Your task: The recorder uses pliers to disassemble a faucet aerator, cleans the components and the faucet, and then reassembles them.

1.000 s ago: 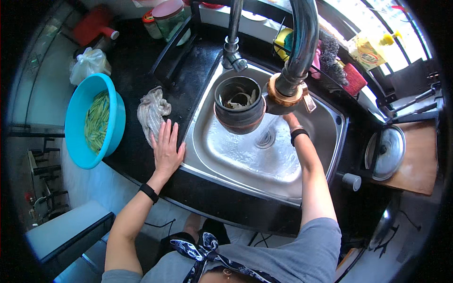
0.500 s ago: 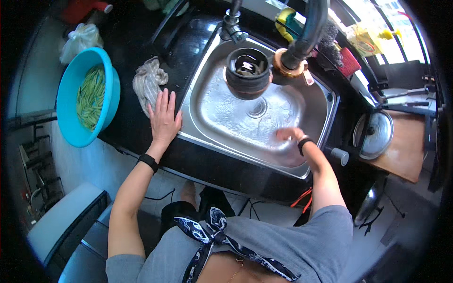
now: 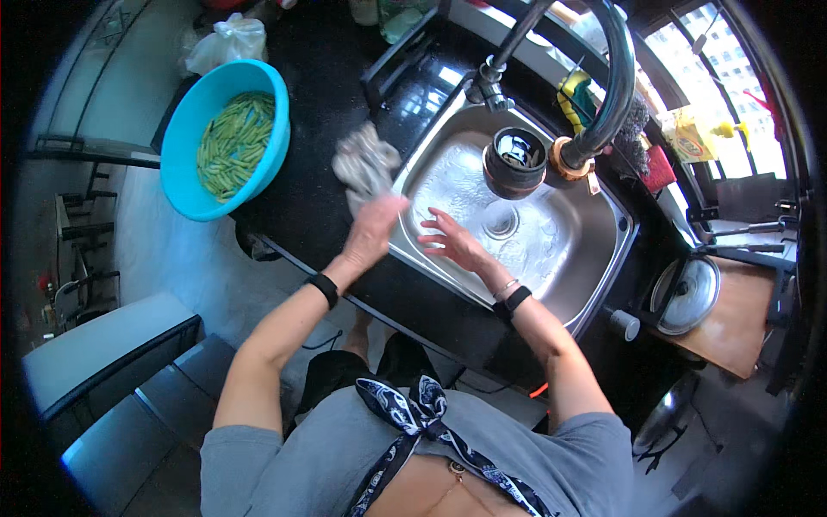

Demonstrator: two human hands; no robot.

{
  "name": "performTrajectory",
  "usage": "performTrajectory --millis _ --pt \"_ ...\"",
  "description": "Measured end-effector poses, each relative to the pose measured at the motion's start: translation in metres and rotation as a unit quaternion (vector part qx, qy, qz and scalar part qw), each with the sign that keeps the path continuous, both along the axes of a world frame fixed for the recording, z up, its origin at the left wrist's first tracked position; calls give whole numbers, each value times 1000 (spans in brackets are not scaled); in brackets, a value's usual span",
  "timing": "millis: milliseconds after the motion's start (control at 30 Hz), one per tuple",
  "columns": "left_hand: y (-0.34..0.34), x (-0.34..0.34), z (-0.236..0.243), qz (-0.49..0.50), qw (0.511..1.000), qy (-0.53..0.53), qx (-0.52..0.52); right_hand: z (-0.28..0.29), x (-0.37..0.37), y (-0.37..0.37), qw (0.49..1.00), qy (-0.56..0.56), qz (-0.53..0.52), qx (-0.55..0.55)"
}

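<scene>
My left hand (image 3: 372, 231) is smeared by motion over the counter, beside the left rim of the steel sink (image 3: 586, 306). A crumpled, pale grey-beige cloth (image 3: 366, 159) lies just beyond it. Whether the hand touches the cloth's near end I cannot tell. My right hand (image 3: 457, 244) hovers at the sink's left rim with its fingers spread and nothing in them. Water covers part of the sink's bottom around the drain (image 3: 500, 221). A dark, round pot-like vessel (image 3: 514, 177) is at the far side of the sink, near the base of the curved faucet (image 3: 622, 82).
A turquoise basin (image 3: 177, 164) of green bean pieces (image 3: 234, 146) sits at the counter's left edge, before a white plastic bag (image 3: 228, 45). To the right are a pot lid (image 3: 693, 297), a wooden board (image 3: 741, 319) and a small white cup (image 3: 624, 324). Sponges (image 3: 575, 99) line the back.
My right hand has moved out of the sink's near right part to its left rim. My left hand, flat on the counter before, has shifted toward the sink. The whole view has turned left.
</scene>
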State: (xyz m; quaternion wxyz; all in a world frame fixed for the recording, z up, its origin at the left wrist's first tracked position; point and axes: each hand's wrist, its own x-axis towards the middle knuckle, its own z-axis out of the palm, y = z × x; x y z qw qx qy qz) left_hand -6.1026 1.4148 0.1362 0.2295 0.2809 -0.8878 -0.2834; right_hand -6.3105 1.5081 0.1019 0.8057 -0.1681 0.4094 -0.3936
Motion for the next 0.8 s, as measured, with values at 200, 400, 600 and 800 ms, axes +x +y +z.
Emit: performTrajectory --millis 200,400,600,800 --pt "68 -26 9 -64 968 91 227 19 37 -30 979 181 -88 -38" --pt "55 10 63 53 980 114 154 39 37 -97 789 502 -282 -213" --pt "48 28 74 126 969 130 167 16 -18 -209 671 618 -384 -147" --pt "69 88 65 239 928 141 247 5 80 -143 595 712 -282 -245"
